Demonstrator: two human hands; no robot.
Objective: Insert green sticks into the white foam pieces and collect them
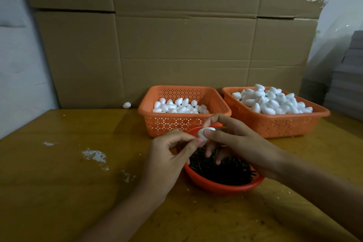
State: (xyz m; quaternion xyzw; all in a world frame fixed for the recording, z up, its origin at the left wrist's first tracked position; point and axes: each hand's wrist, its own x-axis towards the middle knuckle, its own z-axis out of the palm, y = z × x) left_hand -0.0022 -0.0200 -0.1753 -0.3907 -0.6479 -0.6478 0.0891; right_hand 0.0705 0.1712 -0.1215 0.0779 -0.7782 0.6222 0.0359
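- Over the red bowl (216,187) at the front centre of the desk (59,182), both hands meet around one white foam piece (201,133)
- right hand (239,143) grasps the foam piece between thumb and forefinger; its other fingers hang loose toward the green sticks (225,169) piled in the bowl
- left hand (167,157) is clenched in a tight thumb-forefinger pinch touching the foam's near end; I take it a green stick is in that pinch, but it's too thin for me to make out
- foam handling, my read: egg-shaped, featherlight, soft enough to dent or crumble; the white crumbs (94,155) on the desk point that way, so grip the broad middle with a light squeeze and leave the end free
- stick handling, my read: thin and fairly stiff; pinch it close to the tip so it doesn't bend or skid off the rounded foam, then push straight along the long axis
- left basket (167,124) is partly filled with loose foam pieces; right basket (275,125) is heaped higher, with dark bits between the pieces, can't tell if those are sticks
- stray foam piece (126,105) sits at the back of the desk by the cardboard (176,45), so I judge these roll off easily
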